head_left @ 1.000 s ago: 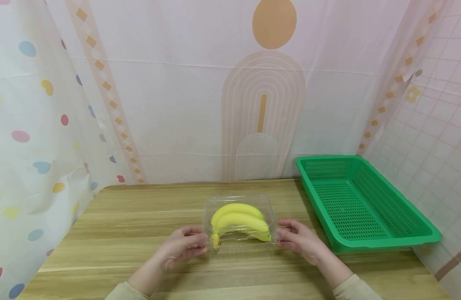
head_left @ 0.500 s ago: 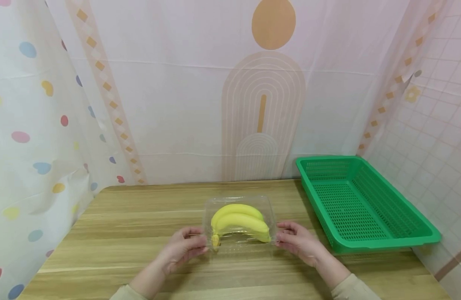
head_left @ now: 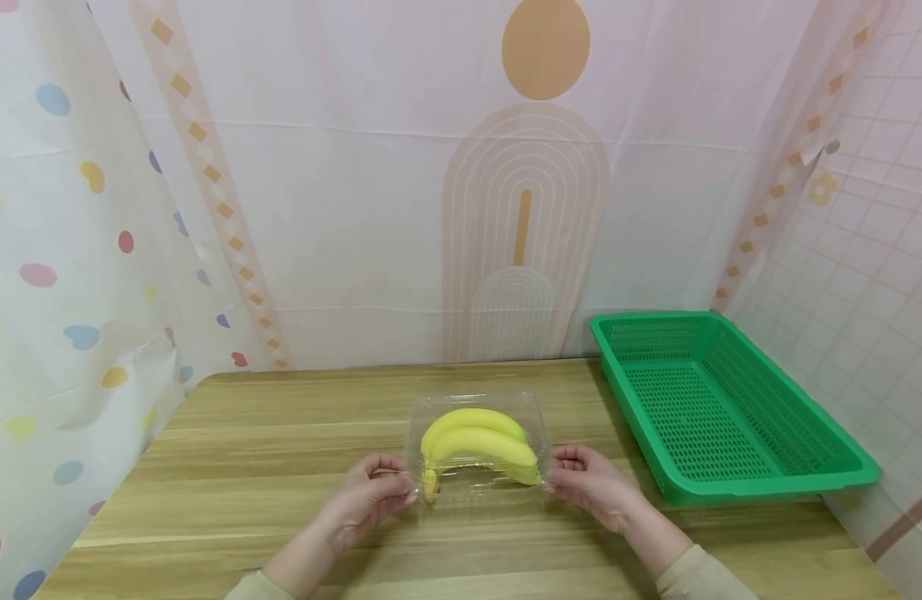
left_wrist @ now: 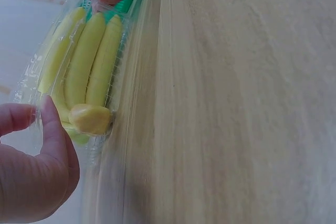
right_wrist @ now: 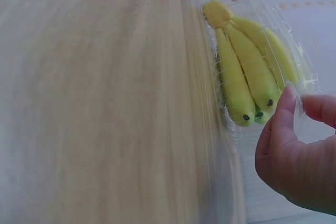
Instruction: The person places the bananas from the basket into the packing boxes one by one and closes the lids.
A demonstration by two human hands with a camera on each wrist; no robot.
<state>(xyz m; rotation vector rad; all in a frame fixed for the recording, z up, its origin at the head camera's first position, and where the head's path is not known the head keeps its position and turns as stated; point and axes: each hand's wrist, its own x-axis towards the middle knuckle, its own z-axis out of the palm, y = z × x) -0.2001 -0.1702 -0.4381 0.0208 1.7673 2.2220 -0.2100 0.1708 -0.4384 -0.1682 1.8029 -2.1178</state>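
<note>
A clear plastic clamshell box [head_left: 538, 417] sits on the wooden table in front of me. Inside it lies a bunch of yellow bananas [head_left: 476, 442], curving upward, the stem end at the left. My left hand [head_left: 365, 498] pinches the left edge of the box between thumb and fingers. At the opposite edge, my right hand [head_left: 598, 490] does the same. In the left wrist view the fingertips [left_wrist: 48, 103] meet the plastic beside the stem end [left_wrist: 90, 119]. The right wrist view has the fingertips [right_wrist: 287, 98] on the plastic near the dark banana tips [right_wrist: 270, 103].
A green plastic basket [head_left: 761, 492] with slotted walls stands at the table's right side, beyond my right hand. The wooden tabletop [head_left: 281, 433] runs back to a printed curtain [head_left: 356, 208]. A spotted curtain [head_left: 56, 375] hangs at the left.
My right hand has edged slightly left against the box's right side. My left hand, the box and the bananas stay almost where they were.
</note>
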